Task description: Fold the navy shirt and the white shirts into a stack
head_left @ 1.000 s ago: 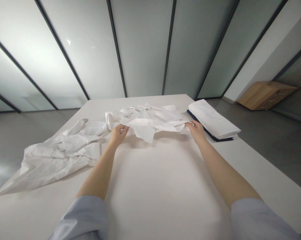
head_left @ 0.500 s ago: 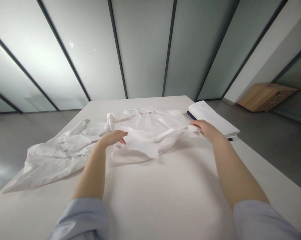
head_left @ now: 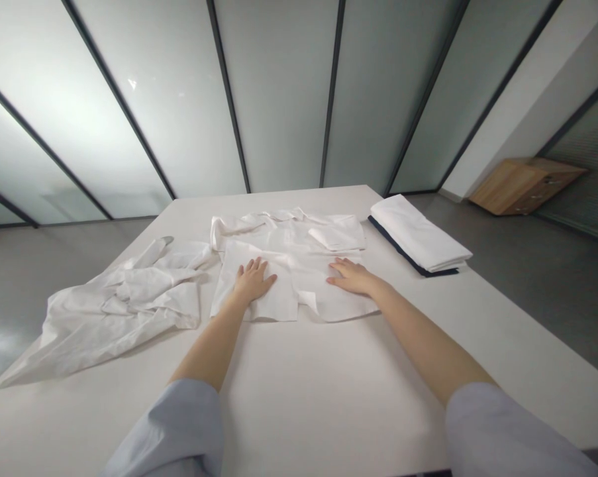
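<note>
A white garment (head_left: 279, 238), which looks like a shirt or coat, lies spread on the table in front of me. Its two lower panels reach toward me, and a small flap is turned up between them near the hem. My left hand (head_left: 254, 279) rests flat on the left panel with its fingers spread. On the right panel lies my right hand (head_left: 352, 275), palm down and fingers stretched out. Neither hand grips the cloth. The garment's far part has wrinkles and a folded-over piece at the right.
A second white garment (head_left: 124, 298) lies crumpled at the left. Folded white cloth (head_left: 420, 232) rests on a dark blue folded piece (head_left: 402, 254) at the right edge of the white table (head_left: 323, 391). A wooden cabinet (head_left: 517, 187) stands on the floor beyond.
Both hands have let go of the garment's near edge and now lie flat on it. The cloth, bunched and lifted before, has come down toward me and lies flatter.
</note>
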Demonstrator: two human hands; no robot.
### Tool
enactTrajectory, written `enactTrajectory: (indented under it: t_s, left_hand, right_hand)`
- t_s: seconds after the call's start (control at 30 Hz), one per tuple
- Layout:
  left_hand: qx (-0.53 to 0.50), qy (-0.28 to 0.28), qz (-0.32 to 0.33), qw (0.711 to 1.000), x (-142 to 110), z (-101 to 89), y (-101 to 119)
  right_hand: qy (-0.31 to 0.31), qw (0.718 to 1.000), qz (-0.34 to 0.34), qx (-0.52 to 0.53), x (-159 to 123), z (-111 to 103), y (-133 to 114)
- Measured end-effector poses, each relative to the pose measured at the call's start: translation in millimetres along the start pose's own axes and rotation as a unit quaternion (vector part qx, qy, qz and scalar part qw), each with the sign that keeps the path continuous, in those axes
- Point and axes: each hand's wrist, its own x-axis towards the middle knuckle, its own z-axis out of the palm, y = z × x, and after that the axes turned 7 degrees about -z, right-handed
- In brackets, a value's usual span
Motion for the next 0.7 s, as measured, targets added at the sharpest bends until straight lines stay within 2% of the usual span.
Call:
enactTrajectory:
  t_s: [0.07, 0.17, 0.3, 0.4, 0.5, 0.6, 0.7]
  left_hand:
    - [-0.015, 0.044, -0.003, 0.999, 2, 0.5, -6]
    - [-0.038, 0.089, 0.011, 0.995, 2, -5.4, -4]
    - [-0.019, 0.046, 0.052, 0.997, -6, -13.7, 15]
    - [0.008, 0.041, 0.064, 0.997, -12, -11.2, 26]
    - [0.011, 0.031, 0.061, 0.998, -12, -1.3, 27]
    - [0.002, 0.020, 0.033, 0.999, -6, 7.7, 21]
    - [-0.019, 0.030, 0.011, 0.999, 1, 9.2, 14]
  right_hand:
    - [0.052, 0.997, 0.020, -0.048, 10, 16, 3]
    - [0.104, 0.992, 0.028, -0.067, 20, 26, 15]
    - [0.123, 0.989, 0.047, -0.069, 29, 24, 33]
    - [0.126, 0.988, 0.052, -0.073, 35, 19, 36]
    - [0.142, 0.983, 0.073, -0.091, 39, 9, 28]
    - [0.175, 0.975, 0.083, -0.110, 37, 1, 8]
    - [0.174, 0.982, 0.009, -0.072, 27, 3, -16]
